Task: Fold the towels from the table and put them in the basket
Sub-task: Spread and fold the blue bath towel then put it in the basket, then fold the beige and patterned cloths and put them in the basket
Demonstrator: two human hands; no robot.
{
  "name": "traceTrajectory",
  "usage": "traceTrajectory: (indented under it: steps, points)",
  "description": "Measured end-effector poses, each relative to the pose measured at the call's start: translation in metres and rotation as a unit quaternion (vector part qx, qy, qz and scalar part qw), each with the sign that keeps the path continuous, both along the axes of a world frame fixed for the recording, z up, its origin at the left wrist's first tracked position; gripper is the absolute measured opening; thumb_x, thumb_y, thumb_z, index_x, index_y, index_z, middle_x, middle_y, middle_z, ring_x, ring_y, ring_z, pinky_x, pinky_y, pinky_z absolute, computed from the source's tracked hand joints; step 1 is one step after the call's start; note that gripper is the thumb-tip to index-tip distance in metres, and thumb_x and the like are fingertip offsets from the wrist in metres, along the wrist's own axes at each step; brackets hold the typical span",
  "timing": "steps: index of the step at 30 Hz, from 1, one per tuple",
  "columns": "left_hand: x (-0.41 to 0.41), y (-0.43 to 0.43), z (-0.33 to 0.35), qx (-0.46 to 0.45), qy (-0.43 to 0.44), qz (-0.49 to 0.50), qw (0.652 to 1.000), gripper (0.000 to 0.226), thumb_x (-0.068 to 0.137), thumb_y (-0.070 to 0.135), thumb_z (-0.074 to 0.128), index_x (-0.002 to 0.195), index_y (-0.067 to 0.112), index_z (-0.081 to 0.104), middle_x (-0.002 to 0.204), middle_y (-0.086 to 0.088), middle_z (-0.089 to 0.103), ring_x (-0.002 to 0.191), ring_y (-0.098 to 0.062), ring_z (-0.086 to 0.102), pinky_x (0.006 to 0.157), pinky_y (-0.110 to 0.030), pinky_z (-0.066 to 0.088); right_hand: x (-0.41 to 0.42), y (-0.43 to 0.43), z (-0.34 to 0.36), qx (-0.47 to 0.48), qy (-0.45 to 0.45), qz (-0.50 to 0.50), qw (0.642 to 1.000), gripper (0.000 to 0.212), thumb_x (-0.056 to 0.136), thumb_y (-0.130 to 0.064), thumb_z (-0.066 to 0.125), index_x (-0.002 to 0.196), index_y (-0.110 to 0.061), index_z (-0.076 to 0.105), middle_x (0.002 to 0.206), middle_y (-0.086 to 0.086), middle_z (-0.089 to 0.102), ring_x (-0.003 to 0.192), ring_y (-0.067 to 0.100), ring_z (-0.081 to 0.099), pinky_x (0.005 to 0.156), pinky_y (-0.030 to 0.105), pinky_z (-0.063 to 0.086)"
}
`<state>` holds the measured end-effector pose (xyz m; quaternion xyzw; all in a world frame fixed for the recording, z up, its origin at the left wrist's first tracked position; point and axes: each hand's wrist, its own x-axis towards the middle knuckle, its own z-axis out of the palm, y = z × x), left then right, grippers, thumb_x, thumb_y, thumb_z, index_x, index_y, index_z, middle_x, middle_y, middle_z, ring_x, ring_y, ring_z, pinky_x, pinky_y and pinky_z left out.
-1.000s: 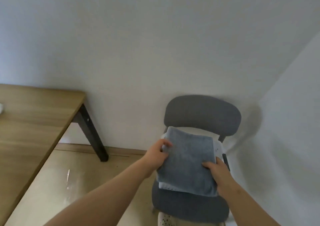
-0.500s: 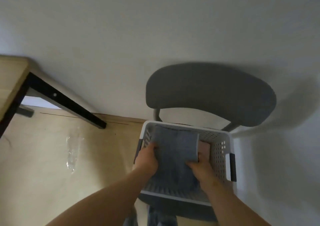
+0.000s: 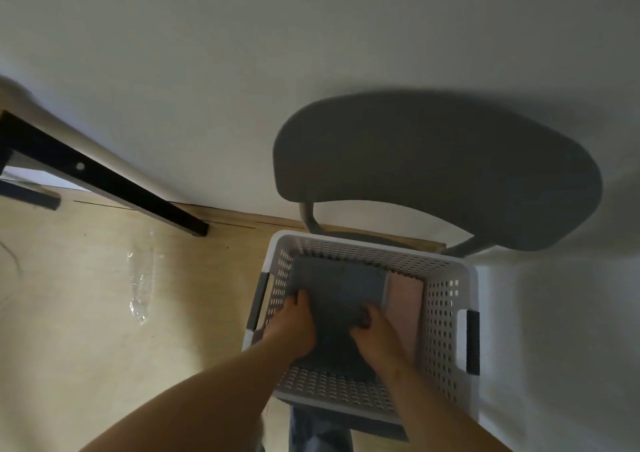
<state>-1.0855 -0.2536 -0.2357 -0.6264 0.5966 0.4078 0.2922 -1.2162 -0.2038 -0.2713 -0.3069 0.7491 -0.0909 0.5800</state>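
A folded grey-blue towel lies inside the white perforated basket, which stands on a grey chair. My left hand grips the towel's left edge and my right hand grips its right edge, both deep in the basket. A folded pink towel lies in the basket to the right of the grey one, partly covered by it.
The grey chair's backrest rises behind the basket against a white wall. A black table leg slants down at the left. A crumpled clear plastic wrapper lies on the wooden floor.
The towel has gone from above the chair down into the basket, and both hands have pushed it lower. The view has tilted down and closer to the basket.
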Motion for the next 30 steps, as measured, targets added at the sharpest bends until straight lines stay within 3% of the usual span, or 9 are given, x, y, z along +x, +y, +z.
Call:
traceTrajectory:
  steps: [4, 8, 10, 12, 16, 20, 22, 25, 30]
  points:
    - [0.009, -0.009, 0.011, 0.015, 0.082, 0.050, 0.995, 0.042, 0.097, 0.019, 0.041, 0.137, 0.007, 0.037, 0.141, -0.019, 0.042, 0.127, -0.035, 0.043, 0.107, -0.042, 0.036, 0.005, -0.003, 0.008, 0.021, -0.031, -0.045, 0.998, 0.045, 0.091, -0.012, 0.050, 0.136, -0.012, 0.043, 0.134, 0.008, 0.052, 0.119, 0.025, 0.051, 0.096, 0.027, 0.039]
    - [0.024, -0.006, 0.041, -0.001, 0.172, 0.160, 0.972, 0.028, 0.098, 0.023, 0.042, 0.122, 0.012, 0.053, 0.121, -0.009, 0.056, 0.113, -0.026, 0.053, 0.102, -0.039, 0.042, 0.017, 0.000, 0.029, 0.033, 0.008, -0.088, 0.996, 0.026, 0.092, -0.015, 0.046, 0.114, -0.008, 0.058, 0.109, 0.013, 0.062, 0.095, 0.027, 0.058, 0.086, 0.036, 0.047]
    - [0.036, -0.001, 0.057, -0.019, 0.209, 0.228, 0.951, 0.025, 0.097, 0.019, 0.046, 0.119, 0.012, 0.054, 0.107, -0.005, 0.056, 0.098, -0.020, 0.055, 0.089, -0.032, 0.048, 0.027, 0.005, 0.045, 0.008, 0.015, -0.105, 0.994, 0.015, 0.092, -0.011, 0.046, 0.087, -0.009, 0.060, 0.088, 0.012, 0.060, 0.081, 0.025, 0.055, 0.077, 0.037, 0.047]
    - [0.054, 0.011, 0.072, -0.035, 0.235, 0.281, 0.930, 0.025, 0.096, 0.018, 0.049, 0.119, 0.012, 0.054, 0.100, -0.004, 0.057, 0.086, -0.015, 0.056, 0.072, -0.023, 0.048, 0.039, 0.016, 0.062, -0.026, -0.001, -0.143, 0.989, 0.021, 0.091, -0.010, 0.048, 0.072, -0.016, 0.054, 0.076, 0.009, 0.055, 0.075, 0.023, 0.050, 0.070, 0.034, 0.040]
    - [0.106, 0.048, 0.101, -0.076, 0.264, 0.347, 0.897, 0.016, 0.094, 0.020, 0.050, 0.110, 0.019, 0.055, 0.101, -0.003, 0.063, 0.091, -0.017, 0.061, 0.066, -0.023, 0.047, 0.075, 0.048, 0.101, -0.087, -0.029, -0.183, 0.979, 0.018, 0.092, -0.013, 0.048, 0.075, -0.015, 0.053, 0.078, 0.009, 0.055, 0.071, 0.022, 0.050, 0.063, 0.030, 0.038]
    - [0.166, 0.103, 0.129, -0.123, 0.295, 0.403, 0.858, 0.012, 0.095, 0.019, 0.050, 0.106, 0.019, 0.055, 0.098, -0.003, 0.063, 0.093, -0.019, 0.062, 0.071, -0.028, 0.048, 0.128, 0.100, 0.149, -0.147, -0.045, -0.215, 0.965, 0.020, 0.094, -0.013, 0.046, 0.075, -0.015, 0.051, 0.082, 0.009, 0.053, 0.074, 0.020, 0.050, 0.061, 0.029, 0.040]
    - [0.200, 0.137, 0.145, -0.133, 0.318, 0.422, 0.838, 0.014, 0.095, 0.020, 0.051, 0.108, 0.017, 0.057, 0.098, -0.004, 0.064, 0.095, -0.020, 0.063, 0.073, -0.031, 0.049, 0.160, 0.142, 0.174, -0.166, -0.064, -0.239, 0.955, 0.019, 0.094, -0.011, 0.046, 0.076, -0.014, 0.052, 0.076, 0.005, 0.055, 0.067, 0.017, 0.052, 0.057, 0.026, 0.042]
    - [0.248, 0.188, 0.174, -0.134, 0.357, 0.442, 0.812, 0.012, 0.095, 0.019, 0.054, 0.106, 0.018, 0.058, 0.093, -0.003, 0.064, 0.084, -0.016, 0.063, 0.068, -0.028, 0.047, 0.204, 0.205, 0.208, -0.182, -0.106, -0.263, 0.942, 0.018, 0.094, -0.007, 0.045, 0.078, -0.010, 0.052, 0.067, 0.004, 0.054, 0.056, 0.015, 0.048, 0.051, 0.023, 0.038]
    - [0.309, 0.268, 0.222, -0.164, 0.398, 0.448, 0.783, 0.010, 0.096, 0.014, 0.050, 0.092, 0.021, 0.055, 0.084, 0.000, 0.061, 0.073, -0.011, 0.059, 0.069, -0.025, 0.044, 0.256, 0.290, 0.246, -0.212, -0.110, -0.260, 0.936, 0.019, 0.094, -0.008, 0.048, 0.076, -0.012, 0.052, 0.072, 0.005, 0.055, 0.057, 0.015, 0.046, 0.051, 0.022, 0.037]
